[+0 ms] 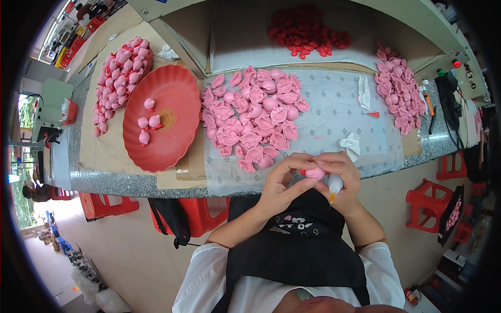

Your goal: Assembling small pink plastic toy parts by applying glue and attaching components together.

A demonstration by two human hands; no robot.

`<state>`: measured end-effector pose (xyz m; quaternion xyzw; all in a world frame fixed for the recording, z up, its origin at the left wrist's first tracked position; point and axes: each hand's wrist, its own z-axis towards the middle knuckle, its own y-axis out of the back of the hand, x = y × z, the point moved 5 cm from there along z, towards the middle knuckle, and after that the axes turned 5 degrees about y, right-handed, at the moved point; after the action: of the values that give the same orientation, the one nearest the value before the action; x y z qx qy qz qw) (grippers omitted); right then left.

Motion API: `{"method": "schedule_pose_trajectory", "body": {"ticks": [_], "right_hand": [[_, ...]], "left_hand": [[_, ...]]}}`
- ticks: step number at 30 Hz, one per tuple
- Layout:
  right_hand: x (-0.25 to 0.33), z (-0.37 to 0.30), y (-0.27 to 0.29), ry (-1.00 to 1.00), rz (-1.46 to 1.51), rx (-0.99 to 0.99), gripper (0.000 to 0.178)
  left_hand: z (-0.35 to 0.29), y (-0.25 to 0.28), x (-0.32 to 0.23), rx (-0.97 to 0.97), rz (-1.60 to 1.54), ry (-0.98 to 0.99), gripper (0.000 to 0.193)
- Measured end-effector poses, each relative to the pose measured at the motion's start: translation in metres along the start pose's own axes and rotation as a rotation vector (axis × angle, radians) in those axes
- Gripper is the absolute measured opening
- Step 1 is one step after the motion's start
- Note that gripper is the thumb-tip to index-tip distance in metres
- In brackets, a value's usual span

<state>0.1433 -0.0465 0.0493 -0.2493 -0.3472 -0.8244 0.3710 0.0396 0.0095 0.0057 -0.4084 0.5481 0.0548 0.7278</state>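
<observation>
Above the table's front edge, my left hand (286,181) and my right hand (345,180) meet around a small round pink piece (314,174). A bit of red shows on its left side. The fingers of both hands are closed on it. My right hand also keeps a small white glue bottle (335,182) against its palm, its orange nozzle and fine tip pointing down. Just beyond my hands spreads a heap of pink petal-shaped and rounded pieces (255,112). On the left, a red scalloped tray (136,151) carries several pink balls with red parts attached.
Behind the tray lies a pile of pink-and-red pieces (117,78). Red parts (305,31) fill the shelf at the back. More pink pieces (399,96) lie at the right. Crumpled tissue (350,145) rests near my right hand. Red stools (430,203) stand below the table.
</observation>
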Motion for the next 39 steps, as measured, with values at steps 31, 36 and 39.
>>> {"method": "schedule_pose_trajectory", "body": {"ticks": [31,36,39], "right_hand": [[-0.009,-0.01,-0.026,-0.339,0.7,-0.266,0.023],[-0.016,-0.019,-0.029,-0.348,0.928,-0.256,0.018],[-0.018,-0.019,-0.029,-0.329,0.958,-0.251,0.016]], "left_hand": [[-0.002,0.0,0.022,0.035,-0.708,0.048,0.016],[-0.004,0.0,0.02,0.035,-0.685,0.041,0.015],[-0.002,-0.001,0.019,0.045,-0.666,0.017,0.015]]}}
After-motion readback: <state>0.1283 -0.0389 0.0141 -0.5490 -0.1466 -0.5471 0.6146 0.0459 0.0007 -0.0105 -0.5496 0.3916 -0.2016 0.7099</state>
